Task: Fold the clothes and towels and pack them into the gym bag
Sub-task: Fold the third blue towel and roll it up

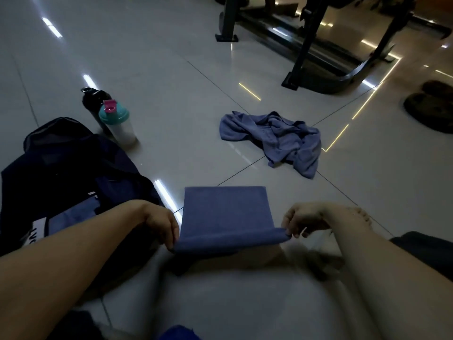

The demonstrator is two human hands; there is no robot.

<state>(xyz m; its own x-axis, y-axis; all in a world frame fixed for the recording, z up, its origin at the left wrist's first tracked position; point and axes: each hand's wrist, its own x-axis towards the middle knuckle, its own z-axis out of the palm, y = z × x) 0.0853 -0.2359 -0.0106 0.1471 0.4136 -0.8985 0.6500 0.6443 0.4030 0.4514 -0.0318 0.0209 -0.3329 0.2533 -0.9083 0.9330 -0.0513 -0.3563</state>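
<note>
Okay, mid-fold: my left hand (pixel 162 227) and right hand (pixel 303 220) each pinched a near corner of the towel (pixel 224 212), which lay beside the bag (pixel 73 163); next likely needed that edge carried forward evenly.

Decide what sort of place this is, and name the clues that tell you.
Most likely a gym: dark exercise-machine frames stand on the tiled floor, and a shaker bottle sits by a gym bag.
</note>
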